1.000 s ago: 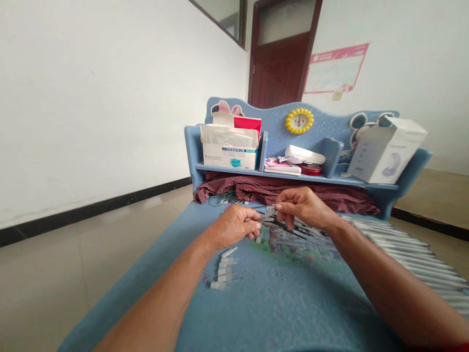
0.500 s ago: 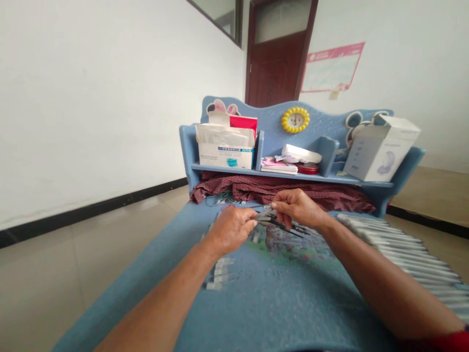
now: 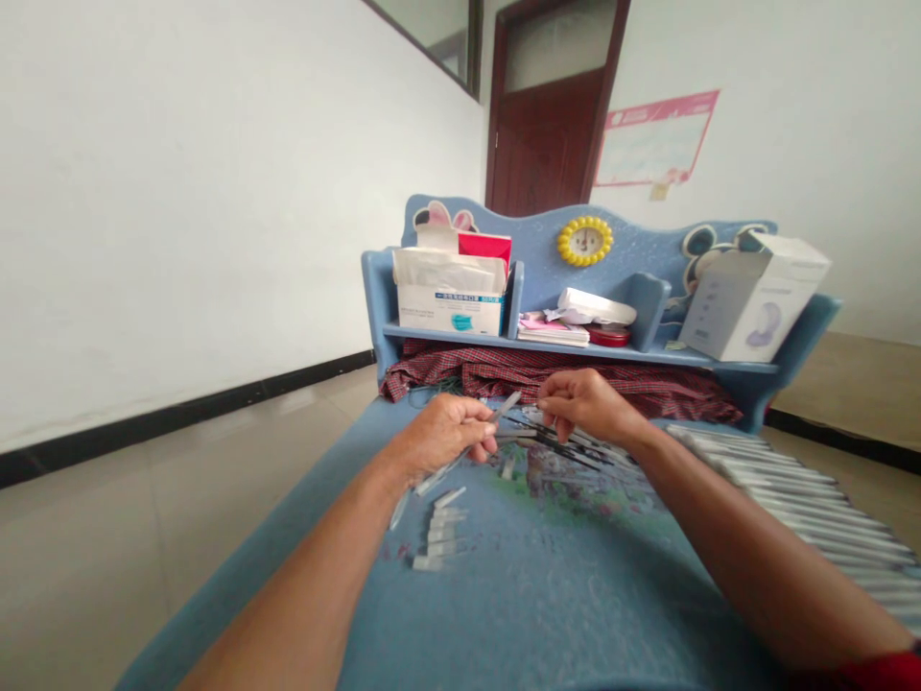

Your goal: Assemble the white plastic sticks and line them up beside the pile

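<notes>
My left hand [image 3: 447, 432] is closed around a thin, greyish see-through tube [image 3: 507, 405], whose end points up and to the right past the fingers. To its right, my right hand [image 3: 584, 401] is in a pinch, and whatever lies between the fingertips is too small to make out. Several thin black rods [image 3: 576, 453] lie on the blue table [image 3: 504, 614] under and beside the right hand. Short clear pieces [image 3: 440, 537] stand in a row nearer to me, below the left wrist. A few clear tubes [image 3: 432, 478] lie partly hidden by the left hand.
Many whitish rods [image 3: 806, 499] are laid side by side along the table's right edge. Behind the hands, a red checked cloth [image 3: 590, 376] is bunched under a blue shelf [image 3: 648, 353]. The shelf carries a mask box [image 3: 432, 309] and a white box [image 3: 755, 297].
My hands have moved apart. The tube in the left hand now tilts upward, and the left hand has shifted slightly left. The view has shifted a little.
</notes>
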`<move>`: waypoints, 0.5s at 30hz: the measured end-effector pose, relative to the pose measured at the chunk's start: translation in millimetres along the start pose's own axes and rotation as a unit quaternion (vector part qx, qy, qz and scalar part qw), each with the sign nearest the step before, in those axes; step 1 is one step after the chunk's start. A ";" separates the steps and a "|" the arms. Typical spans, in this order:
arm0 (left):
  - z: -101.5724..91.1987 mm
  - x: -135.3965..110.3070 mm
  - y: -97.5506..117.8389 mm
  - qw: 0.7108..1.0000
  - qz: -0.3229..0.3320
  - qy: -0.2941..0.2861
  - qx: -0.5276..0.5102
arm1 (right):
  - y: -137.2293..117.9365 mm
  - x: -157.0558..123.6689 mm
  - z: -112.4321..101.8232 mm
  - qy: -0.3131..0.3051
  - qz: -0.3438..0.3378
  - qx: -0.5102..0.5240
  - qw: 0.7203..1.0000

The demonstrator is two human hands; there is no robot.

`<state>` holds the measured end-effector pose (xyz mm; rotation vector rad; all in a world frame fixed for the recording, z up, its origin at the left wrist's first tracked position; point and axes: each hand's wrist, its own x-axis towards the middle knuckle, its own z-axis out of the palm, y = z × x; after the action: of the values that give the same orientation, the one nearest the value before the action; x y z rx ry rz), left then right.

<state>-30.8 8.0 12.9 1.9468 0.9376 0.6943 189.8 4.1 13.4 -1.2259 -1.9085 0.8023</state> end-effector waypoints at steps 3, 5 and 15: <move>2.0 1.9 -2.6 1.000 0.001 0.005 -0.001 | 8.2 20.7 14.5 -0.006 0.022 -0.212 0.977; 3.3 2.6 -2.4 1.000 0.001 0.005 -0.001 | 10.1 35.9 26.0 0.007 0.031 -0.297 0.954; -1.5 9.7 -1.5 0.998 -0.022 0.028 0.053 | 20.2 85.1 62.5 0.068 0.072 -0.258 0.961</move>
<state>-27.0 17.1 13.4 2.0006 1.0682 0.6898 123.1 82.7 -17.0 -1.6980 -1.9959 0.2764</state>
